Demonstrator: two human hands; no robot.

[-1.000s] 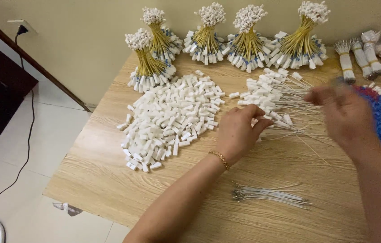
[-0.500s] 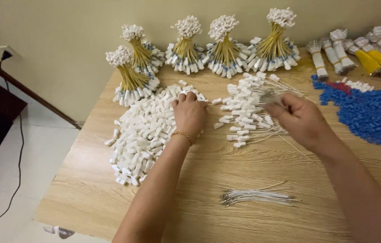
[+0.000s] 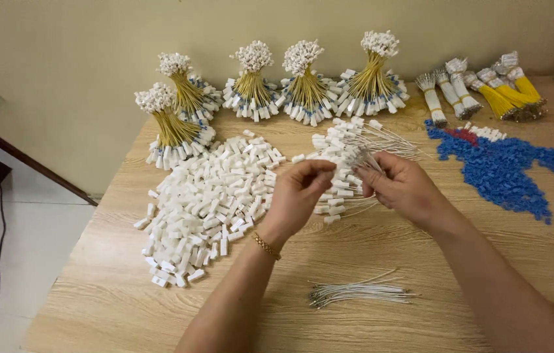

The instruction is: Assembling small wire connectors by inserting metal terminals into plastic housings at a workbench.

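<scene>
Connector pile [image 3: 208,202] left; wire bunch [image 3: 362,293] front

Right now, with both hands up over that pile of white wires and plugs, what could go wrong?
1. The left hand hangs right beside the white connector heap; a sweep of the wrist could scatter pieces toward the table edge.
2. The right hand pinches thin white wires above the tangled pile of wired plugs; pulling may drag neighbours along.
3. The loose wire bundle lies near the forearms and could be brushed aside.
</scene>
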